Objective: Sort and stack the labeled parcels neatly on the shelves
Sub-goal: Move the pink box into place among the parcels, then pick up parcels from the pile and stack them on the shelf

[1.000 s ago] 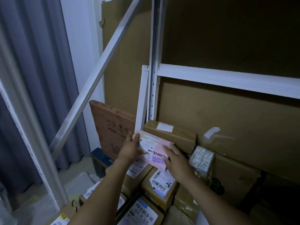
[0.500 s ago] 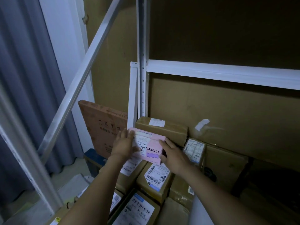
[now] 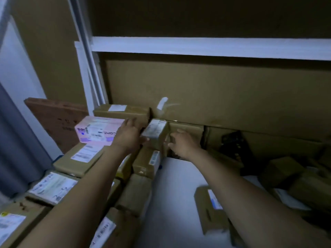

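Parcel: a small brown parcel (image 3: 157,135), label on top, is held tilted between both hands, just right of the pink box (image 3: 99,130) and in front of the long box (image 3: 121,113).
Left hand: the left hand (image 3: 128,137) is laid against the parcel's left side, fingers fairly straight and spread, thumb touching its lower edge.
Right hand: the right hand (image 3: 182,144) is set on the right side, fingers curled round the edge.
Shelf: a white shelf (image 3: 170,194) is seen beneath; labelled boxes (image 3: 53,187) are stacked at left, and a lone box (image 3: 209,210) lies at right.
Room: a white beam (image 3: 197,47) and cardboard backing (image 3: 215,90) are seen behind; a grey curtain (image 3: 10,140) hangs at far left.
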